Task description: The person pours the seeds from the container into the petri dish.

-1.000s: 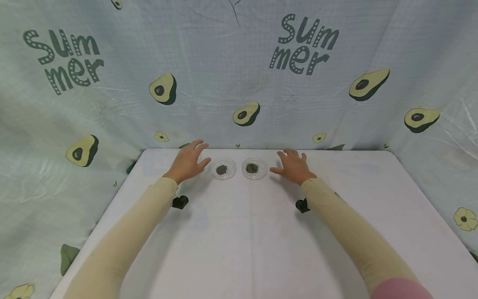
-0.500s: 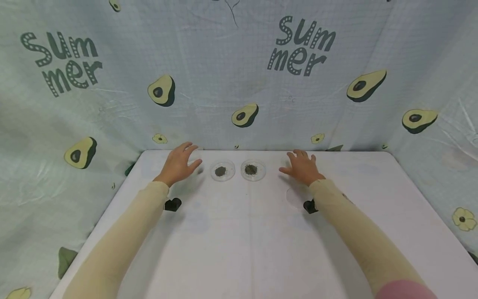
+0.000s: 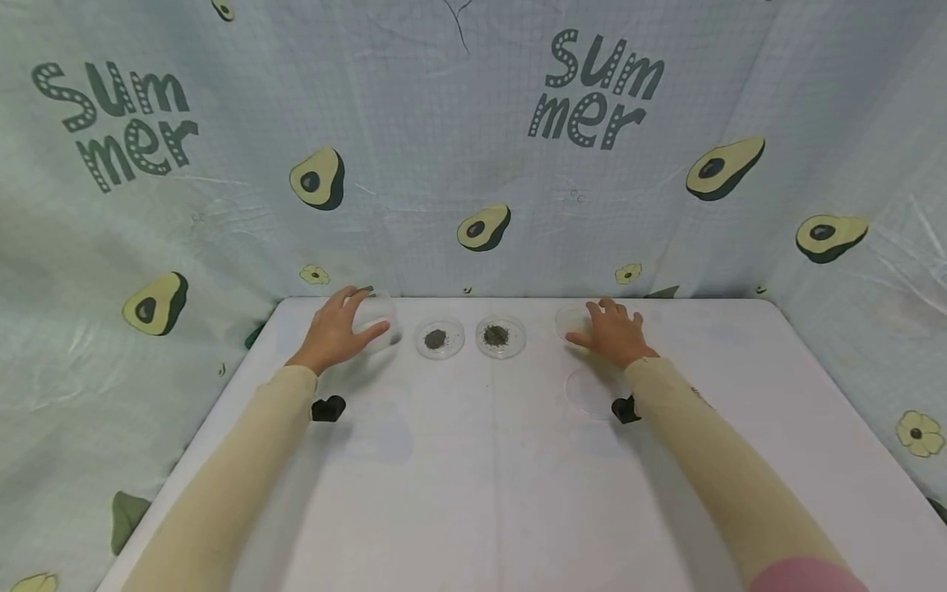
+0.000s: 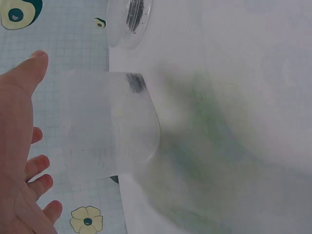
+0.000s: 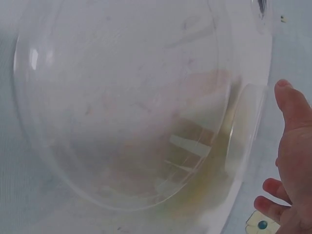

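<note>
Translucent smooth plastic container [image 4: 107, 124] sits by my wide-spread left hand [image 3: 334, 335]; a clear round plastic dish [image 5: 247, 126], by my wide-spread right hand [image 3: 614, 333].

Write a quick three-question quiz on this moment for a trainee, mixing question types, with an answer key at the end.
1. Count: how many small dishes with dark crumbs sit between the left hand and the right hand?
2. Multiple choice: which thing is nearest the left hand?
A) a metal spoon
B) a clear container
C) a paper towel
3. True or false: the right hand is gripping one of the dishes of dark crumbs.

Key:
1. Two.
2. B.
3. False; the right hand is apart from both of those dishes.
</note>
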A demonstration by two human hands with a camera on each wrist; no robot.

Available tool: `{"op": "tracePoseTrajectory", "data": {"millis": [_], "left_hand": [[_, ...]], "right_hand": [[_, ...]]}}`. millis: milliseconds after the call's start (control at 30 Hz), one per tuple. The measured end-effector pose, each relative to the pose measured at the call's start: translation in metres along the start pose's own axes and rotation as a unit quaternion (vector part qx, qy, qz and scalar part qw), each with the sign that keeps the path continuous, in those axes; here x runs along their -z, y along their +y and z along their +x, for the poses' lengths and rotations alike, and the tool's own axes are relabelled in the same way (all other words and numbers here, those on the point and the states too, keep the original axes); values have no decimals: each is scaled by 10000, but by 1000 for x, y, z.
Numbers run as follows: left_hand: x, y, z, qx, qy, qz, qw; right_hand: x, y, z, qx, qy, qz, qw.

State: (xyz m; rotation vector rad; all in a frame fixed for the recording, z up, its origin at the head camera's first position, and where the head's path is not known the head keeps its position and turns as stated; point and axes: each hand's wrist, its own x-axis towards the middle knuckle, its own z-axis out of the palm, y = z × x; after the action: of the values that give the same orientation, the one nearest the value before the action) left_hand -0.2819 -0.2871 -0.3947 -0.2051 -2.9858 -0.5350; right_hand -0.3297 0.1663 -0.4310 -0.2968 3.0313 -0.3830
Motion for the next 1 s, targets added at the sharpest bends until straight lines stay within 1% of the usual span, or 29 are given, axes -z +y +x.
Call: {"op": "tracePoseTrajectory", "data": {"millis": [100, 233, 367, 500, 700, 900, 1000], "left_hand": [[-1, -6, -1, 150, -92, -227, 9996], [-2, -13, -2, 369, -303, -547, 9974], [-2, -16, -3, 722, -576, -853, 9921], [-4, -15, -3, 1035, -739, -1175, 9849], [-10, -17, 2, 1394, -671, -1677, 9736], [-19, -21, 8, 1557, -597, -2031, 9649], [-23, -22, 9, 1613, -581, -2100, 9625]], "right_hand": [[-1, 6, 0, -52, -55, 109, 9999], [-3, 13, 0, -55, -64, 273, 9996], [-4, 16, 0, -141, -124, 273, 9995], [-6, 17, 0, -243, -167, 219, 9993], [-12, 20, 4, -232, -170, 106, 9995], [-13, 20, 6, -238, -184, 58, 9995], [-13, 20, 7, -199, -180, 65, 9996]]}}
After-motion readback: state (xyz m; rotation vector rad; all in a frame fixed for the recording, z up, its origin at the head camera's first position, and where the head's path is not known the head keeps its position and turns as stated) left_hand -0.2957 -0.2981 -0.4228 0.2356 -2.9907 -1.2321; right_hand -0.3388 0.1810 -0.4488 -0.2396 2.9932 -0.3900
